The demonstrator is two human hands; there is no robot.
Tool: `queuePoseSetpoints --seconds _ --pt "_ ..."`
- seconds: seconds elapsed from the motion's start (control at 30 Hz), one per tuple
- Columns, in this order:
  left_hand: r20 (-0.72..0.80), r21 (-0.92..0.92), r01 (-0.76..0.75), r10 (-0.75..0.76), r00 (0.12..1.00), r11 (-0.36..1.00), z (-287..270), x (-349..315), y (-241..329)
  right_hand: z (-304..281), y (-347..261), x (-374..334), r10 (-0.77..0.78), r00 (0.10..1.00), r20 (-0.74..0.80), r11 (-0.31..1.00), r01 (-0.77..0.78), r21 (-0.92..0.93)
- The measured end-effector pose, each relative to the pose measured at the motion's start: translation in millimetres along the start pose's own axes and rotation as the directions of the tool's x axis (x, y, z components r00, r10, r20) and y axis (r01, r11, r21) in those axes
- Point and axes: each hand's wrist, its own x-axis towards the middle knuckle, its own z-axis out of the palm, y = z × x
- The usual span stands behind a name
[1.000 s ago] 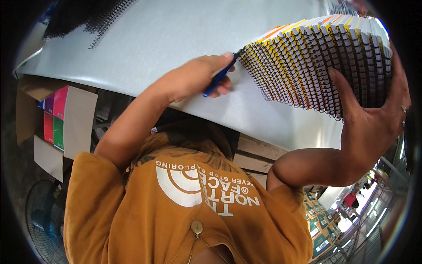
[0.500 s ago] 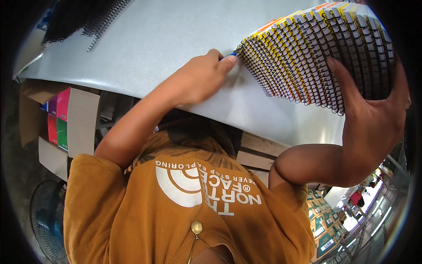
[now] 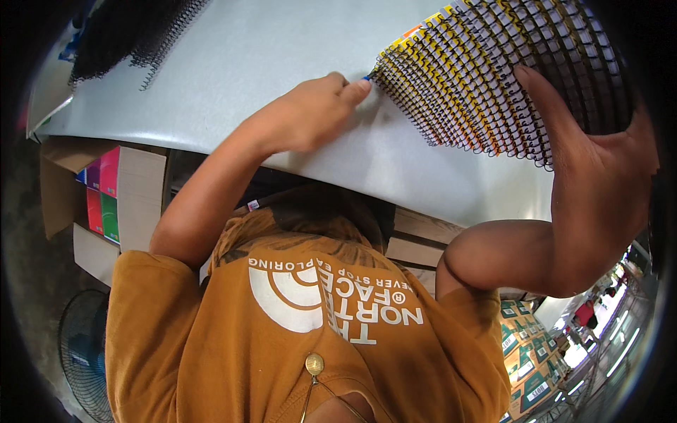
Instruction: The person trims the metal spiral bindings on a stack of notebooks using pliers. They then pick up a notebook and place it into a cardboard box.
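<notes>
A fanned stack of spiral-bound notebooks (image 3: 465, 84) with black coils and yellow-and-white page edges stands at the far right of the table. My right hand (image 3: 599, 166) grips the stack from its near right side, thumb against the coils and fingers partly hidden behind the far edge. My left hand (image 3: 317, 109) is closed around a small blue-handled tool (image 3: 367, 77), of which only a bit shows past the thumb. Its tip meets the coil ends at the stack's left corner. The exact kind of tool is hidden by my fingers.
A pale table (image 3: 268, 63) lies under both hands. Loose black wire coils (image 3: 134, 35) are heaped at its far left. Below the left edge sits an open cardboard box (image 3: 141, 190) of colourful notebooks, with a fan (image 3: 84, 352) nearer. Stacked cartons (image 3: 529, 352) stand lower right.
The notebook stack and my right hand sit slightly higher in view. My left hand, still on the blue-handled tool, has shifted a little left and up. The view itself has also tilted slightly.
</notes>
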Motion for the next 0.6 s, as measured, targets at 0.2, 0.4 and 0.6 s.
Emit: queuePoseSetpoints --seconds 0.2,0.4,0.6 --pt "0.374 -0.822 0.324 0.014 0.927 0.468 0.6 -0.5 -16.0 -0.9 2.7 -0.3 -0.019 1.0 -0.016 1.0 0.019 0.002" --pt "0.44 -0.843 0.351 0.147 0.886 0.408 -5.8 10.6 -31.3 -2.1 5.6 -1.2 -0.035 0.999 -0.026 0.999 0.036 0.014" --pt "0.372 -0.793 0.377 -0.109 0.922 0.479 -7.5 -5.1 6.6 -1.8 7.3 -4.2 -0.045 0.999 -0.023 0.999 0.045 0.013"
